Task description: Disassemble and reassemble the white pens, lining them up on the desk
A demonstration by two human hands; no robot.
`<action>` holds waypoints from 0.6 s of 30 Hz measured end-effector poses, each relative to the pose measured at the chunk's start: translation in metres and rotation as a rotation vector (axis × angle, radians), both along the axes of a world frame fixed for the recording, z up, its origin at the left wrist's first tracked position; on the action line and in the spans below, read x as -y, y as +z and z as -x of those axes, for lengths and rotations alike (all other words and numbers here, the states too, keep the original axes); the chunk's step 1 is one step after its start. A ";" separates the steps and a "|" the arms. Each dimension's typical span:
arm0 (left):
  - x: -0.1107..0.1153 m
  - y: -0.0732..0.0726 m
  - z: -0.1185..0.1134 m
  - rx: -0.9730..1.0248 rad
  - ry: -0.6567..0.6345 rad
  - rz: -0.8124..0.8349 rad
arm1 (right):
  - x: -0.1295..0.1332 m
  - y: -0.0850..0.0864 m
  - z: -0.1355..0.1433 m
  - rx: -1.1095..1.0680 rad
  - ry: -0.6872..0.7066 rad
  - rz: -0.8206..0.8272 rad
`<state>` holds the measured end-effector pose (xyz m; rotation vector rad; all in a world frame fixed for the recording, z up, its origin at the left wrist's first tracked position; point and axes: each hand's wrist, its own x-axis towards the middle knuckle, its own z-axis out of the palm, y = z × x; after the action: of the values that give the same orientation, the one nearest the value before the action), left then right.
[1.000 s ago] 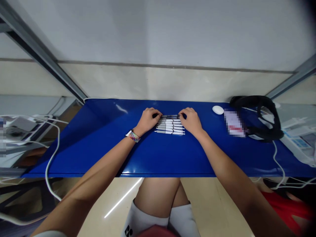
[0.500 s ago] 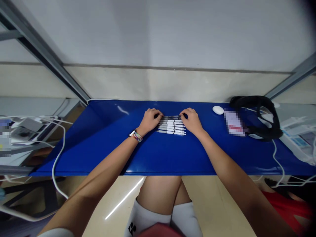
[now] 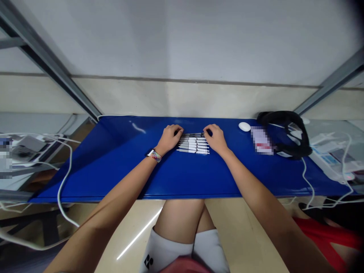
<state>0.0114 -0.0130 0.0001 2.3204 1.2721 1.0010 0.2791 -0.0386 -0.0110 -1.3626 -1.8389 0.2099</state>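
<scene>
Several white and grey pens lie side by side in a row on the blue table, pointing left and right. My left hand is at the row's left end, thumb and fingertips closed on the end of a dark pen at the far edge of the row. At the right end of that same dark pen, my right hand has its thumb and forefinger pinched. A colourful band with a white piece is round my left wrist.
To the right on the table are a white oval object, a blurred-out phone-like item and a black headband-like strap. White cables hang at both sides. A wall stands behind.
The whole view has shifted slightly, so the table and the things on it appear a little further left. Both hands keep their places at the ends of the pens.
</scene>
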 end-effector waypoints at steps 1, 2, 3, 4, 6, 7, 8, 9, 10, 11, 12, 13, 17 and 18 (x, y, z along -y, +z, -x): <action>0.001 0.000 0.000 0.006 0.010 -0.006 | 0.001 0.001 0.001 -0.008 -0.005 -0.007; 0.001 0.000 0.001 0.011 0.024 -0.012 | 0.002 0.003 0.002 -0.016 -0.008 -0.015; 0.001 0.001 0.001 0.019 0.041 -0.020 | 0.003 0.005 0.004 -0.026 -0.010 -0.026; 0.001 0.002 0.001 0.032 0.061 -0.030 | 0.004 0.009 0.007 -0.039 -0.011 -0.041; 0.001 0.009 0.000 0.081 0.102 -0.054 | 0.007 0.020 0.017 -0.082 -0.013 -0.077; 0.003 0.015 -0.002 0.125 0.121 -0.063 | 0.009 0.029 0.024 -0.111 -0.007 -0.091; 0.007 0.022 -0.004 0.182 0.134 -0.071 | 0.014 0.038 0.030 -0.144 0.021 -0.088; 0.013 0.032 -0.007 0.250 0.142 -0.069 | 0.021 0.050 0.037 -0.189 0.067 -0.065; 0.023 0.043 -0.009 0.322 0.137 -0.044 | 0.031 0.062 0.043 -0.250 0.131 -0.014; 0.036 0.056 -0.011 0.383 0.120 -0.006 | 0.043 0.074 0.048 -0.324 0.227 0.076; 0.053 0.070 -0.011 0.431 0.100 0.031 | 0.058 0.085 0.052 -0.395 0.361 0.223; 0.073 0.084 -0.009 0.457 0.070 0.080 | 0.076 0.094 0.055 -0.444 0.519 0.419; 0.171 0.119 0.027 0.291 -0.240 0.502 | 0.158 0.081 0.062 -0.460 1.213 1.281; 0.196 0.118 0.042 0.170 -0.344 0.673 | 0.177 0.064 0.063 -0.417 1.380 1.511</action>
<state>-0.0305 -0.2093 0.1182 1.7962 0.9095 0.5281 0.2163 -0.2153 0.0527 -0.3135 -1.8011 2.6876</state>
